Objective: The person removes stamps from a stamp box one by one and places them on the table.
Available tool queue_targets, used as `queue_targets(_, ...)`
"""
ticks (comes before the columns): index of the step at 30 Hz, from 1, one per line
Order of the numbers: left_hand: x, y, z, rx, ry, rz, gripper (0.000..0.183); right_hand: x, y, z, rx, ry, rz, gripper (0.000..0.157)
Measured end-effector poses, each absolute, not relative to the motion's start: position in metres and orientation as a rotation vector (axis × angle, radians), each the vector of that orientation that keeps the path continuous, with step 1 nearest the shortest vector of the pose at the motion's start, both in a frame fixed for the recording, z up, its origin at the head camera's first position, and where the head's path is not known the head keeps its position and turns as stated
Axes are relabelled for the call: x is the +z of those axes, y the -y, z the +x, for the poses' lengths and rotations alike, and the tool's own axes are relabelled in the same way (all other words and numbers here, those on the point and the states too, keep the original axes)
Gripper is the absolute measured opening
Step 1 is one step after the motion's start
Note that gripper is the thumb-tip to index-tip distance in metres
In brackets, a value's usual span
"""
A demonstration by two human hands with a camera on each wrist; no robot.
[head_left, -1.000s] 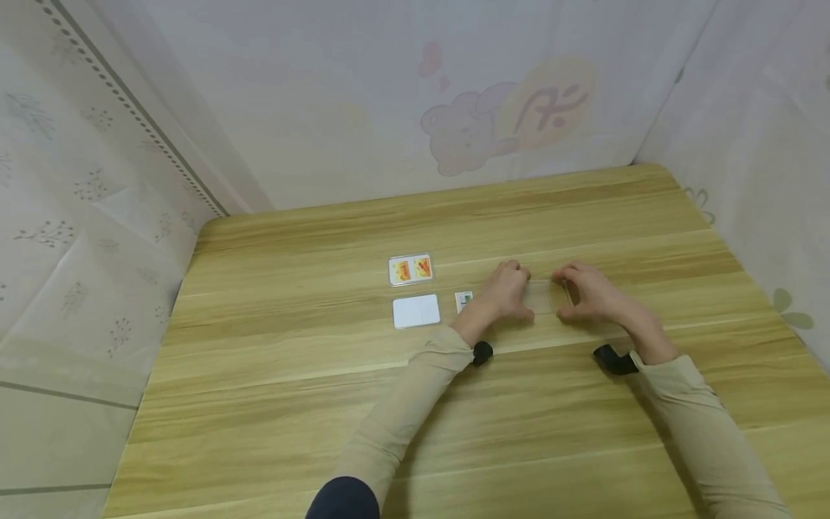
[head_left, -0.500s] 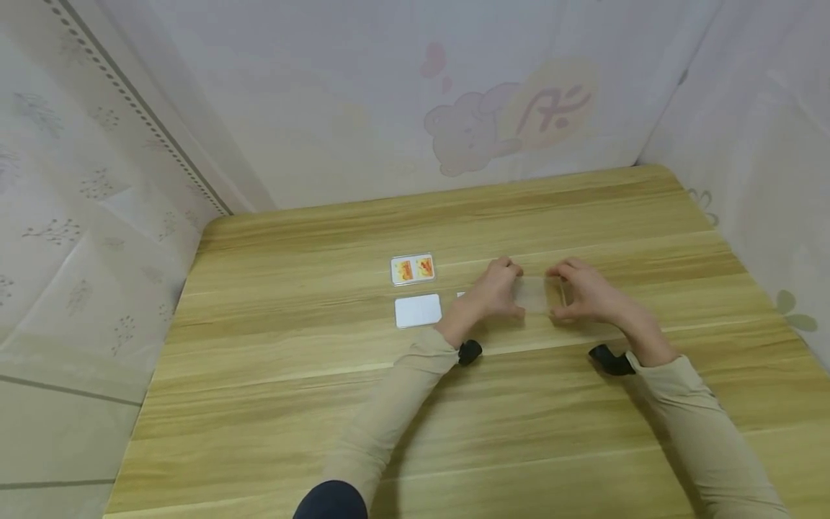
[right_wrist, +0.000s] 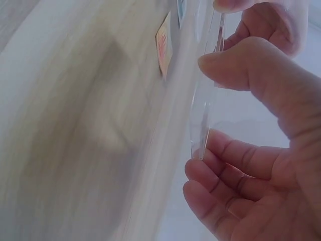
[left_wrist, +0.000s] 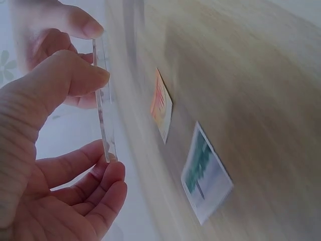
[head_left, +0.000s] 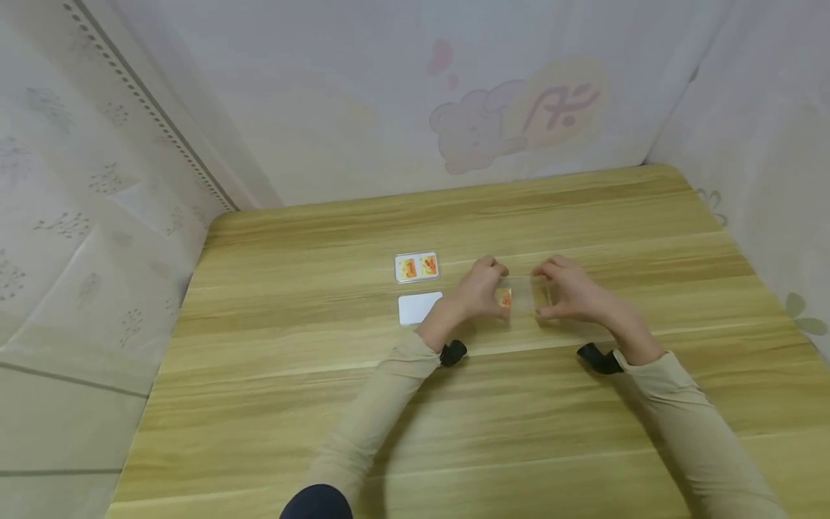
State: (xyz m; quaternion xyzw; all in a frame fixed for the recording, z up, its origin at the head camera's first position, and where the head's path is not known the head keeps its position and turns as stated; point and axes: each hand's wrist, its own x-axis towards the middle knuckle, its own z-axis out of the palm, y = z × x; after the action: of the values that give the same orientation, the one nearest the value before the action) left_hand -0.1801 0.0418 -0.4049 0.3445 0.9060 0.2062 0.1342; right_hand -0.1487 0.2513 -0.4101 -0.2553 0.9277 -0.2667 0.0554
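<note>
Between both hands is a clear flat rectangular plastic panel (left_wrist: 103, 108), held above the wooden table. My left hand (head_left: 478, 288) pinches its left end between thumb and fingers, and my right hand (head_left: 570, 290) pinches its right end. The wrist views show it edge-on, apart from the table. Below it lies a small orange picture card (left_wrist: 161, 106), part of which shows at the left fingers in the head view. A second small card with a green tree (left_wrist: 203, 173) lies beside it; the left hand hides this one in the head view.
Left of the hands lies a clear-edged rectangle holding two orange pictures (head_left: 418, 267). Nearer me is a white rectangle (head_left: 413, 308), partly behind the left wrist. Patterned curtains (head_left: 324, 108) stand along the back and sides of the table (head_left: 519, 418).
Both hands have moved left with the clear panel. The tree card has gone out of sight behind the left hand, and the orange card has come into sight on its right.
</note>
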Motion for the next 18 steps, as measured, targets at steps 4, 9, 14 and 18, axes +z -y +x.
queue_targets(4,-0.404,-0.033,-0.179,0.609,-2.631,0.972,0.069,-0.408,-0.243,-0.151,-0.807,-2.808,-0.809,0.059)
queue_targets(9,-0.403,-0.022,-0.178,0.642,-2.631,0.949,0.069,-0.407,-0.233,-0.153,-0.792,-2.809,-0.811,0.060)
queue_targets(14,-0.401,-0.010,-0.175,0.684,-2.626,0.912,0.067,-0.407,-0.222,-0.156,-0.776,-2.788,-0.801,0.061)
queue_targets(18,-0.400,0.000,-0.173,0.705,-2.625,0.902,0.067,-0.407,-0.213,-0.158,-0.778,-2.772,-0.806,0.063)
